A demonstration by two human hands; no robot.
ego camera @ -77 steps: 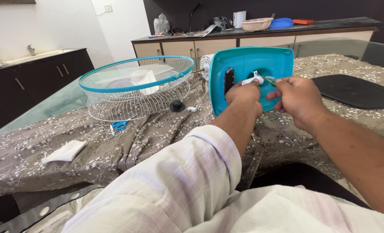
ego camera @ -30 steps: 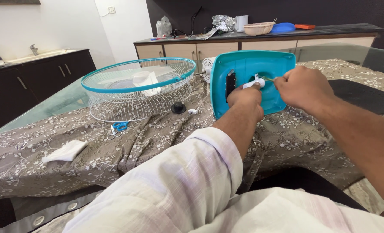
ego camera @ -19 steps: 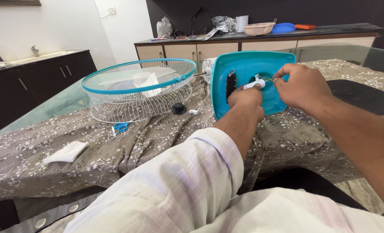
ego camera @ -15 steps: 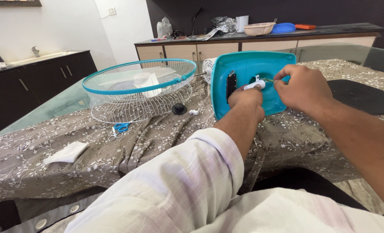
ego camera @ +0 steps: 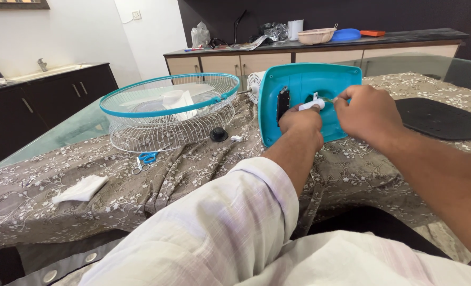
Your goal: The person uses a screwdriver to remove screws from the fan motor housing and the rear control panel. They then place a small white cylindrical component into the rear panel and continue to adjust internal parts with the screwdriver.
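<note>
Fan base [ego camera: 304, 87] upright (underside facing), hands [ego camera: 301, 121] gripping

This is looking like a home dining room that is opening onto a kitchen. A glass-topped table [ego camera: 60, 139] is standing in the middle, with a flowered cloth [ego camera: 203, 169] lying over it. At twelve o'clock a wooden sideboard [ego camera: 309, 53] is carrying bowls, bags and a cup. At ten o'clock a dark cabinet [ego camera: 45, 95] with a sink and tap [ego camera: 43, 64] is running along the white wall.
</note>
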